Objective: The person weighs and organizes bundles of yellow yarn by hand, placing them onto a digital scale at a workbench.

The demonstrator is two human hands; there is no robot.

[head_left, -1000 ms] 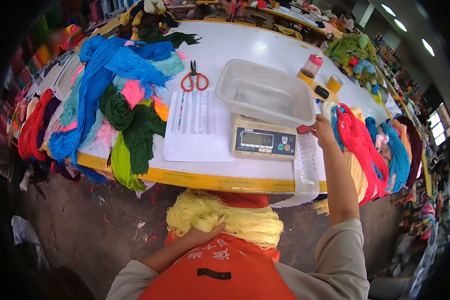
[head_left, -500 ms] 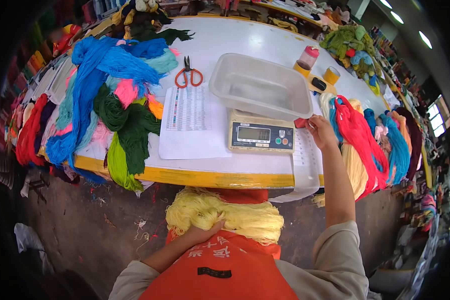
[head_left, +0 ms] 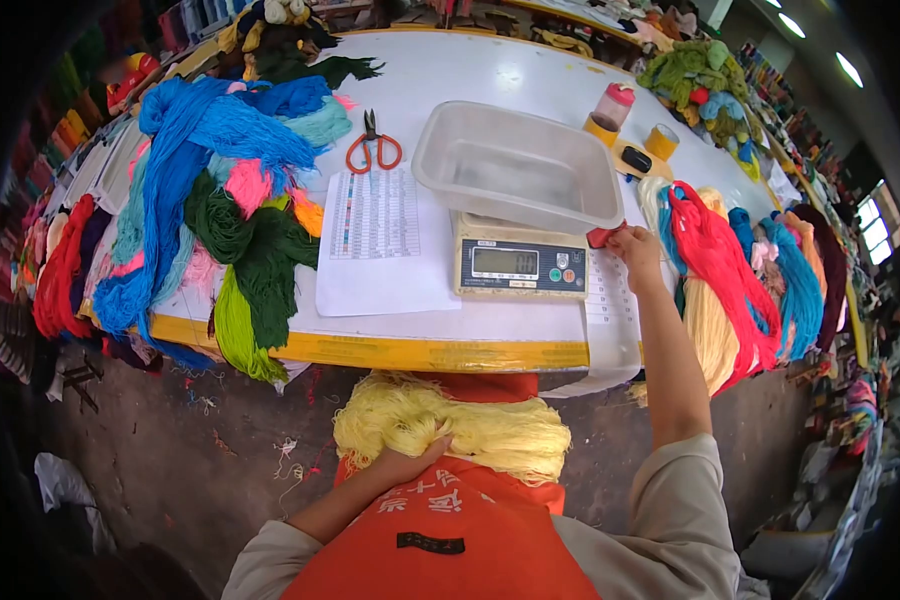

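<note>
- Yellow yarn (head_left: 500, 440) lies bunched across the front of a worker's red apron (head_left: 440, 540), below the table's (head_left: 390, 350) yellow edge, in the head view; the body likely helps bear the loose bundle, so one hand can manage it.
- The left hand (head_left: 415, 460) grips the yarn near its middle, fingers curled into the strands, apparently to keep them together.
- The right hand (head_left: 635, 252) pinches a small red object (head_left: 598, 237) beside the scale (head_left: 520, 262); what it is cannot be told.
- A translucent tray (head_left: 520, 170) rests on the scale, set back, seemingly so the display and buttons remain readable.
- A printed sheet (head_left: 385, 280) lies left of the scale, probably for reading alongside it; scissors (head_left: 373, 150) lie just beyond, presumably within reach yet off the printed rows.
</note>
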